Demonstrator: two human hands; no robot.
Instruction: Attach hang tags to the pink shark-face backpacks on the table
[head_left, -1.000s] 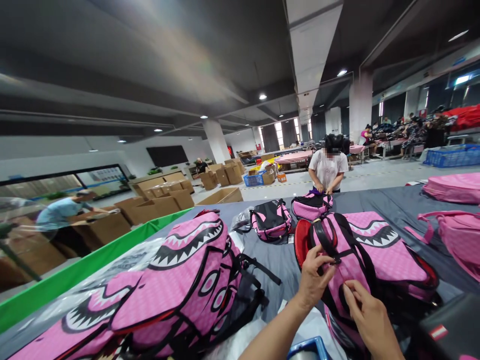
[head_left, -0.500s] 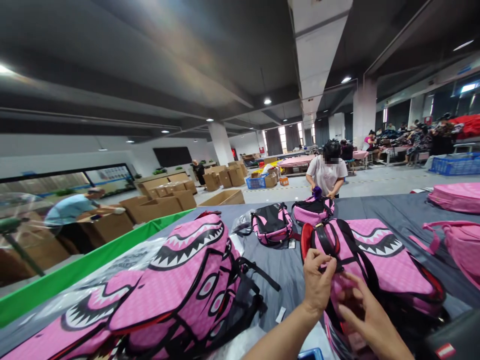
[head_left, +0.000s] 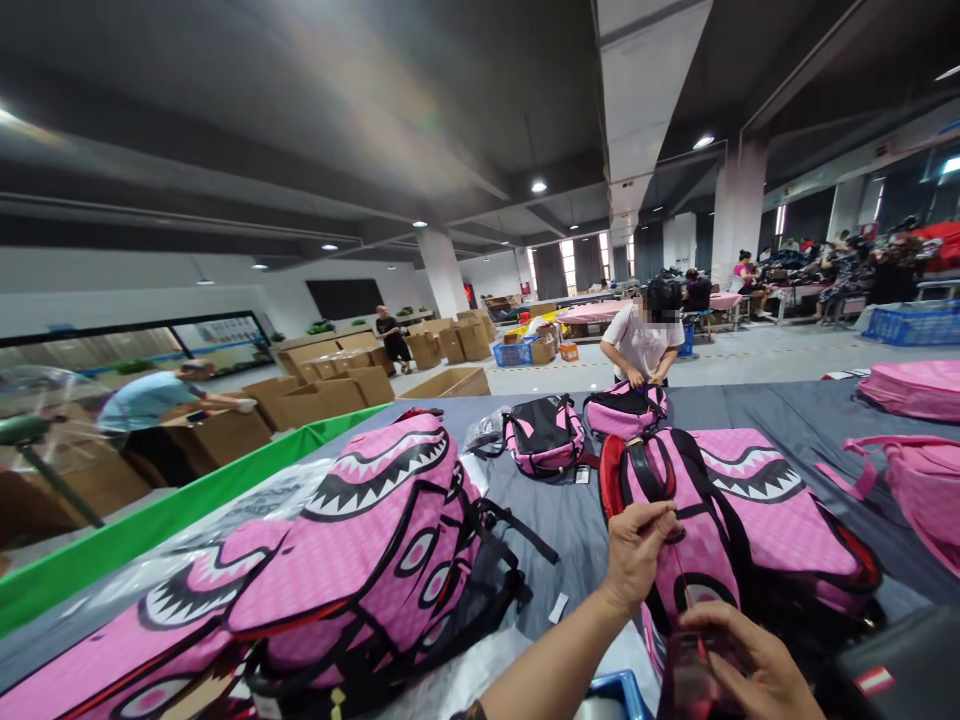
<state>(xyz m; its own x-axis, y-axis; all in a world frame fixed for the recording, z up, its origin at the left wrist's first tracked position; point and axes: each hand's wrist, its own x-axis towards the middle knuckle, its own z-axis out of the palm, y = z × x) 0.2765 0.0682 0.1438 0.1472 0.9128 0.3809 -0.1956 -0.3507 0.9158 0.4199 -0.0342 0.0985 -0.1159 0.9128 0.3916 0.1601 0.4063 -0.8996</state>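
A pink shark-mouth backpack (head_left: pixel 772 520) with black straps lies on the grey table (head_left: pixel 810 415) right in front of me. My left hand (head_left: pixel 636 556) is pinched shut at the top of its black strap, holding a thin red string (head_left: pixel 690 600). The string runs down to my right hand (head_left: pixel 739 665), which is curled shut at the bottom edge round a dark reddish item I cannot make out. Left of my arm, more pink shark backpacks (head_left: pixel 375 540) are stacked in a pile.
Across the table a person (head_left: pixel 641 345) handles a pink bag, beside a small black-and-pink backpack (head_left: pixel 544 435). More pink bags (head_left: pixel 915 385) lie at right. A black case (head_left: pixel 892 670) sits at lower right. A green table edge (head_left: pixel 187 510) and cardboard boxes (head_left: pixel 315 400) stand left.
My right hand has dropped from the backpack's front toward the bottom edge, drawing a thin red string out from my left hand. My left hand stays pinched at the strap.
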